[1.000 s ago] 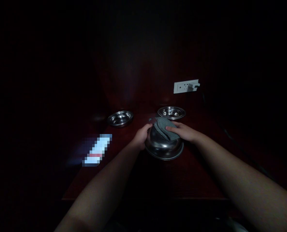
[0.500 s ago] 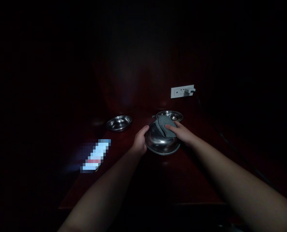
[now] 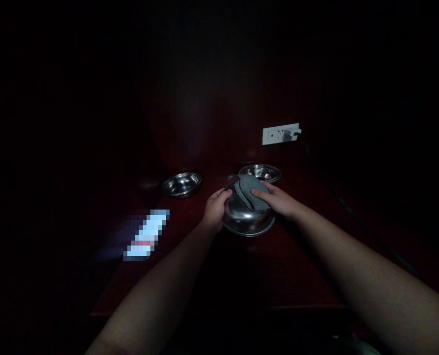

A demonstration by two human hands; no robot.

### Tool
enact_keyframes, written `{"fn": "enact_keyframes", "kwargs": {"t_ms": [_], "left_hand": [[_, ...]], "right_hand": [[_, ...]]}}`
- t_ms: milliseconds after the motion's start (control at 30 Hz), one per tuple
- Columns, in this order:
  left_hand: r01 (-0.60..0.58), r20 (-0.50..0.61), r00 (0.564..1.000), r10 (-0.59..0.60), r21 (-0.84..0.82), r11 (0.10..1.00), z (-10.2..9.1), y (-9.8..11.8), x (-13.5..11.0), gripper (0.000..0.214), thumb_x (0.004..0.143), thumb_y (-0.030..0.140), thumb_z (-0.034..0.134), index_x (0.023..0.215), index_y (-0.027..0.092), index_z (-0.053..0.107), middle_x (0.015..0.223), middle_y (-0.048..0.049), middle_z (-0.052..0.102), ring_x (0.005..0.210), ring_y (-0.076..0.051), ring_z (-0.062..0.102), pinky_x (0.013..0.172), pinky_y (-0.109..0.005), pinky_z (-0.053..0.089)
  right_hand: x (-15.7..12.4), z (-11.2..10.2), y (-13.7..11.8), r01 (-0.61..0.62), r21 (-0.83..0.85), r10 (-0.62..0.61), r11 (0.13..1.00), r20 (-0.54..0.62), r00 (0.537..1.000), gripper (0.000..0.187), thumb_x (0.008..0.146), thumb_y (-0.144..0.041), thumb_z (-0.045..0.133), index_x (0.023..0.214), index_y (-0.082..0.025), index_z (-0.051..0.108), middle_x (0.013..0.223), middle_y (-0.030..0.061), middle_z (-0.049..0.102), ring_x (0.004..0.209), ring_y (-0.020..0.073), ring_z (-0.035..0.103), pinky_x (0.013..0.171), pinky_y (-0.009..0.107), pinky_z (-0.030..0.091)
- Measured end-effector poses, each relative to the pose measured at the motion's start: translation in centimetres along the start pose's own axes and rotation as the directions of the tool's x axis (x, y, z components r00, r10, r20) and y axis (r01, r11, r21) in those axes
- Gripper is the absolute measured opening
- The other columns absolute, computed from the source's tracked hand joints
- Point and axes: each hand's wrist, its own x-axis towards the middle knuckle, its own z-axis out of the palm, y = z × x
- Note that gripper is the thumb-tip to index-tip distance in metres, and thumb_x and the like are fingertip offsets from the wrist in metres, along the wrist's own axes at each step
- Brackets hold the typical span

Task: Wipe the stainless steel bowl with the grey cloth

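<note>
A steel bowl [image 3: 246, 220] lies upside down and tilted over the dark red table [image 3: 278, 276]. My left hand [image 3: 214, 209] grips its left rim with curled fingers. My right hand [image 3: 277, 200] presses a folded grey cloth [image 3: 247, 191] onto the bowl's upturned bottom, fingers laid over the cloth. The scene is very dark, and the far side of the bowl is hidden behind the cloth.
Two more steel bowls stand upright behind: one [image 3: 181, 184] at the left, one [image 3: 260, 172] just beyond the cloth. A white wall socket [image 3: 280, 133] with a plug and a dark cable is at the back right. A blurred bright rectangle [image 3: 146, 234] lies at the left.
The bowl has tipped and turned a little in my hands while the cloth slid over its bottom. Both hands stay on the bowl; the view shifted slightly.
</note>
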Motion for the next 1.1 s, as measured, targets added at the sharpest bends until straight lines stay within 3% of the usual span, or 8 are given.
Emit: {"fn": "enact_keyframes", "kwargs": {"t_ms": [167, 567, 700, 867, 967, 1100], "left_hand": [[0.027, 0.074, 0.997, -0.028, 0.004, 1.0, -0.3, -0.1, 0.2, 0.023, 0.062, 0.025, 0.07, 0.082, 0.015, 0.065, 0.078, -0.0031, 0.069, 0.069, -0.015, 0.063, 0.068, -0.027, 0.048], [0.199, 0.109, 0.974, -0.197, -0.001, 0.98, -0.6, 0.1, 0.4, 0.019, 0.062, 0.025, 0.07, 0.078, 0.014, 0.067, 0.079, -0.0049, 0.07, 0.071, -0.017, 0.063, 0.071, -0.029, 0.048], [0.183, 0.073, 0.982, -0.176, -0.101, 0.978, -0.4, 0.8, 0.4, 0.016, 0.066, 0.026, 0.068, 0.078, 0.015, 0.066, 0.077, -0.0041, 0.069, 0.074, -0.017, 0.064, 0.075, -0.03, 0.049], [0.173, 0.008, 0.984, -0.176, -0.247, 0.954, 0.3, 1.2, -0.1, 0.021, 0.073, 0.035, 0.061, 0.079, 0.015, 0.066, 0.073, -0.0048, 0.067, 0.077, -0.02, 0.065, 0.074, -0.032, 0.051], [0.073, -0.086, 0.992, -0.091, -0.196, 0.978, 0.5, 0.5, -0.3, 0.027, 0.068, 0.024, 0.069, 0.093, 0.016, 0.063, 0.082, -0.0046, 0.068, 0.082, -0.019, 0.065, 0.078, -0.031, 0.05], [0.008, -0.131, 0.991, -0.021, -0.095, 0.995, 0.4, 0.1, -0.1, 0.041, 0.064, 0.017, 0.071, 0.103, 0.015, 0.058, 0.088, -0.0055, 0.068, 0.08, -0.017, 0.064, 0.078, -0.031, 0.049]], "right_hand": [[0.0, -0.3, 0.0, -0.005, -0.006, 0.005, 1.0, 0.036, 0.999, 0.052, 0.075, -0.041, 0.066, 0.121, -0.02, 0.055, 0.114, 0.0084, 0.065, 0.098, 0.0225, 0.062, 0.094, 0.04, 0.045], [-0.2, -0.1, -0.2, -0.097, 0.091, 0.086, 0.991, 0.119, 0.989, 0.043, 0.075, -0.035, 0.067, 0.114, -0.018, 0.059, 0.106, 0.0084, 0.068, 0.091, 0.0214, 0.065, 0.09, 0.039, 0.048], [-0.3, 0.4, -0.4, -0.09, 0.168, 0.078, 0.982, 0.078, 0.994, 0.042, 0.077, -0.033, 0.065, 0.115, -0.019, 0.057, 0.106, 0.0078, 0.068, 0.088, 0.0189, 0.066, 0.088, 0.036, 0.049], [-0.3, 0.6, -0.8, -0.11, 0.186, 0.124, 0.976, -0.062, 0.99, 0.04, 0.076, -0.035, 0.065, 0.111, -0.018, 0.058, 0.102, 0.0083, 0.069, 0.084, 0.0186, 0.067, 0.082, 0.034, 0.052], [-0.2, 0.5, -0.8, -0.108, 0.148, 0.126, 0.983, -0.119, 0.985, 0.044, 0.074, -0.037, 0.067, 0.112, -0.019, 0.057, 0.101, 0.0085, 0.069, 0.084, 0.0195, 0.066, 0.081, 0.034, 0.052], [-0.2, 0.4, -0.6, -0.04, 0.101, 0.045, 0.994, -0.05, 0.998, 0.042, 0.075, -0.039, 0.066, 0.111, -0.019, 0.059, 0.108, 0.0079, 0.067, 0.089, 0.0199, 0.065, 0.087, 0.036, 0.05]]}}
